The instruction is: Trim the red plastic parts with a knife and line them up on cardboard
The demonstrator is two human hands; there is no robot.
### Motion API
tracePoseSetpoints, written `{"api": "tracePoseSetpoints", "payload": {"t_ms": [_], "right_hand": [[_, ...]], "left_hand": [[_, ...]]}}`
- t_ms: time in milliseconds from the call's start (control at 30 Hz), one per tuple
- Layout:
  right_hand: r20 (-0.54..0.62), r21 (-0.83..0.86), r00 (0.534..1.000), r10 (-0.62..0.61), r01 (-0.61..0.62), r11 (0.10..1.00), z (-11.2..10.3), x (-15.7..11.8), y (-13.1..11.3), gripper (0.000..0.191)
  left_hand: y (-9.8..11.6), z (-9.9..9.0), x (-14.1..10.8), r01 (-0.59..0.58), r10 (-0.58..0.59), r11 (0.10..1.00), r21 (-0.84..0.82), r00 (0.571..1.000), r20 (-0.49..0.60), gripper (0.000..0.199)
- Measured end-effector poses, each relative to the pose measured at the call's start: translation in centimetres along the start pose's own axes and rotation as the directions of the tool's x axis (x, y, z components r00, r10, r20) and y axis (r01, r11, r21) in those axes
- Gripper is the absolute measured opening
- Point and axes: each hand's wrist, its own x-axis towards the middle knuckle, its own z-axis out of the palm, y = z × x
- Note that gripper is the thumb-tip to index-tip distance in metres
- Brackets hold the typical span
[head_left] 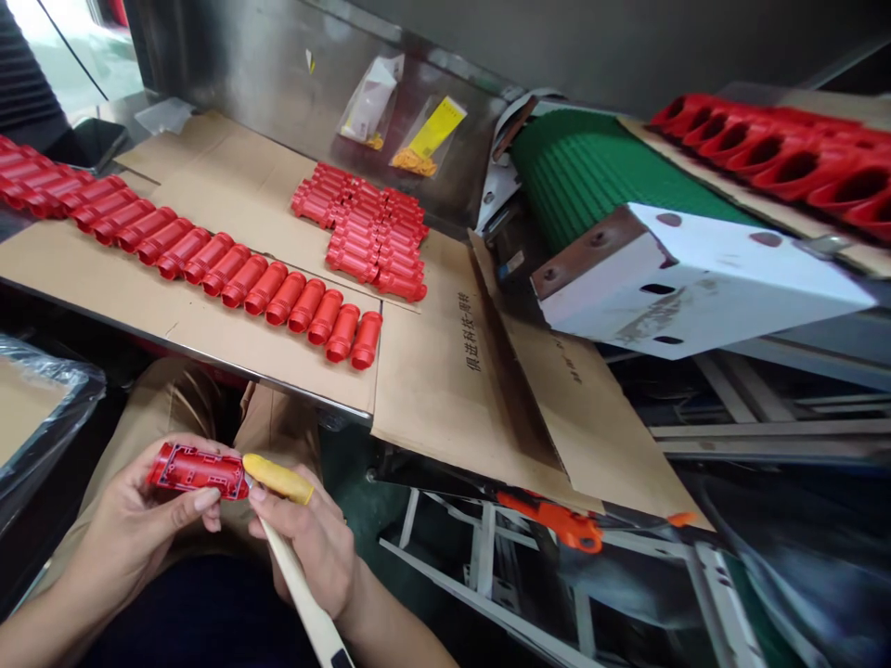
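Left hand (129, 520) is closed around one red plastic moulded housing (197, 471); the hollow, ribbed inner side of it looks up toward the camera. Right hand (310, 547) is closed on a hand tool (296, 580) with a long pale handle and a yellow sleeve at the front; the thin tip of this tool touches the end of the housing nearest to it. Housing is held in the air between both hands, not on the table; khaki trousers (209, 417) are under it. Ahead, cardboard sheets (209, 176) lie on the work table; on them is one long row of red housings (209, 264) and also a close group of red housings (366, 232). Two small plastic bags (400, 116) are against a steel wall (229, 65); on the right is a green conveyor belt (577, 162), then a white metal cover (689, 278), and behind it many red hollow parts (780, 158).
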Motion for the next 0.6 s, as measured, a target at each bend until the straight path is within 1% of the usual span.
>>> {"api": "tracePoseSetpoints", "payload": {"t_ms": [33, 100, 133, 167, 200, 233, 267, 300, 333, 367, 400, 433, 467, 500, 533, 600], "right_hand": [[0.011, -0.021, 1.0, -0.002, 0.002, 1.0, 0.1, 0.1, -0.1, 0.055], [0.097, -0.067, 0.995, -0.037, 0.043, 0.997, 0.1, 0.3, -0.2, 0.052], [0.134, -0.073, 0.99, -0.054, 0.064, 0.995, 0.1, 0.5, -0.3, 0.049], [0.145, -0.055, 0.988, -0.056, 0.065, 0.996, 0.0, 0.6, -0.4, 0.046], [0.106, -0.011, 0.994, -0.027, 0.029, 1.0, 0.0, 0.7, -0.4, 0.04], [0.035, 0.069, 0.998, 0.05, -0.053, 0.996, 0.0, 0.7, -0.5, 0.032], [-0.036, 0.193, 0.984, 0.172, -0.162, 0.968, 0.0, 0.7, -0.5, 0.023], [-0.079, 0.35, 0.946, 0.315, -0.269, 0.897, -0.1, 0.7, -0.5, 0.014], [-0.079, 0.514, 0.891, 0.447, -0.348, 0.784, -0.2, 0.7, -0.3, 0.013], [-0.033, 0.651, 0.839, 0.544, -0.395, 0.648, -0.5, 0.7, -0.1, 0.019], [0.038, 0.745, 0.803, 0.594, -0.419, 0.519, -0.8, 0.8, 0.1, 0.024], [0.108, 0.797, 0.788, 0.605, -0.433, 0.422, -1.1, 0.8, 0.5, 0.028], [0.152, 0.815, 0.782, 0.605, -0.445, 0.371, -1.5, 0.9, 0.8, 0.029], [0.164, 0.808, 0.78, 0.604, -0.458, 0.372, -1.9, 0.9, 1.1, 0.03], [0.148, 0.78, 0.782, 0.605, -0.469, 0.415, -2.3, 1.0, 1.4, 0.03], [0.065, 0.676, 0.794, 0.605, -0.481, 0.558, -2.7, 1.0, 1.8, 0.03]], "left_hand": [[0.0, 0.0, 0.0, -0.025, 0.025, 0.999, 0.03, 1.0, -0.008, 0.034], [-0.1, 0.1, 0.1, -0.06, 0.062, 0.996, 0.071, 0.998, -0.018, 0.032], [-0.2, 0.1, 0.2, -0.064, 0.066, 0.995, 0.073, 0.998, -0.019, 0.031], [-0.2, 0.0, 0.3, -0.058, 0.059, 0.996, 0.061, 0.998, -0.018, 0.033], [-0.3, 0.0, 0.3, -0.046, 0.047, 0.998, 0.041, 0.999, -0.019, 0.035], [-0.3, 0.0, 0.3, -0.035, 0.035, 0.999, 0.018, 0.999, -0.02, 0.038], [-0.3, -0.1, 0.3, -0.025, 0.025, 1.0, -0.005, 0.999, -0.022, 0.042], [-0.3, -0.1, 0.3, -0.016, 0.015, 1.0, -0.025, 1.0, -0.022, 0.046], [-0.3, -0.2, 0.3, -0.008, 0.007, 0.999, -0.04, 1.0, -0.02, 0.049], [-0.4, -0.3, 0.3, 0.0, 0.0, 0.999, -0.049, 1.0, -0.017, 0.051], [-0.4, -0.4, 0.3, 0.007, -0.008, 0.999, -0.048, 1.0, -0.015, 0.053], [-0.5, -0.5, 0.2, 0.014, -0.014, 0.999, -0.04, 1.0, -0.013, 0.054], [-0.5, -0.5, 0.3, 0.018, -0.018, 0.999, -0.027, 1.0, -0.01, 0.056], [-0.6, -0.6, 0.3, 0.017, -0.018, 1.0, -0.017, 1.0, -0.004, 0.057], [-0.7, -0.7, 0.3, 0.014, -0.014, 1.0, -0.017, 1.0, 0.008, 0.059], [-0.8, -0.7, 0.5, 0.014, -0.011, 0.998, -0.054, 0.999, 0.05, 0.06]]}}
